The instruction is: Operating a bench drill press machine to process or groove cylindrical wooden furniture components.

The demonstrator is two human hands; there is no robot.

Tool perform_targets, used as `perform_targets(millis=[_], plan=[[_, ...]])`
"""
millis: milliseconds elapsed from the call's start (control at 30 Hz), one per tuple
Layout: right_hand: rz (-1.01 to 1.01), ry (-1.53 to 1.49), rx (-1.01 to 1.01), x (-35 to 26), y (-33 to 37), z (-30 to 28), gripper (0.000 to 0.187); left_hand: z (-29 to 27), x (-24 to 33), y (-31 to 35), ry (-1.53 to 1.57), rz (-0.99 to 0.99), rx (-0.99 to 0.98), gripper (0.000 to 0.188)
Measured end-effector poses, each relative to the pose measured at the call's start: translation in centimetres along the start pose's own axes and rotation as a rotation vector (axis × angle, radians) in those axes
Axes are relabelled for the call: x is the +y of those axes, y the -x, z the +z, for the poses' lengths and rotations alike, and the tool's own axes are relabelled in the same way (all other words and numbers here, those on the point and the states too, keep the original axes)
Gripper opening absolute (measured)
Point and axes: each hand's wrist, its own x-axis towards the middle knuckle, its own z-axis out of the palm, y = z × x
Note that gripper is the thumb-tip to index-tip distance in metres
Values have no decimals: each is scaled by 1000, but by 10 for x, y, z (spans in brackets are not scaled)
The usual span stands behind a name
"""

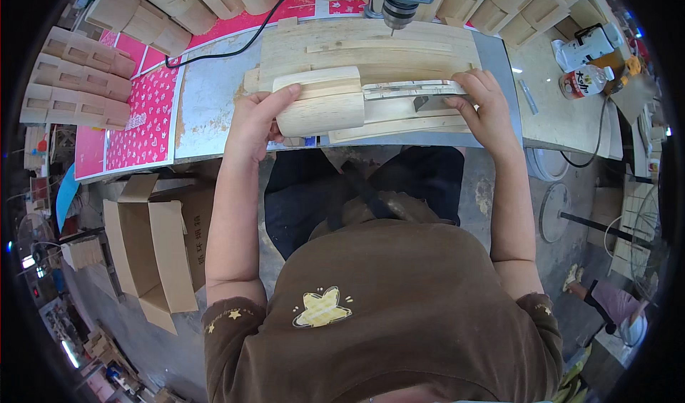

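Observation:
A pale wooden piece with a rounded face [321,112] lies crosswise at the table's front edge. My left hand [255,121] is closed on its left end, thumb on top and fingers underneath. From its right end a thin, flat strip with whitish, marked edges [407,88] reaches out, and its far end is pinched between the thumb and fingers of my right hand [485,107]. A small dark grey tab [421,103] shows below the strip. Behind stands a drill with a metal chuck [398,14] and thin bit, pointing down above a wooden board [285,53].
Rows of similar wooden pieces [85,89] line the left and back. A black cable [242,50] crosses the table. At right are a bottle [585,80] and a pale blue marker-like stick [528,96]. An open cardboard box [146,246] sits on the floor at left.

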Motion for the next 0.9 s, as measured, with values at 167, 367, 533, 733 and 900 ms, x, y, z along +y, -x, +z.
perform_targets(millis=[167,367,533,733,900], plan=[[-27,-13,-20,3,-1,-2,30,-9,3,-4,-96,45,-132,37],[-18,15,25,-9,-2,6,26,18,-14,-1,7,-40,-69,41],[-21,16,59,-8,-1,14,30,58,-27,-3,19,57,-187,45],[38,96,148,19,-14,14,35,74,-44,-8,-515,899,13,63],[44,110,188,29,-42,27,38,81,-53,-36,-651,959,118,66]])
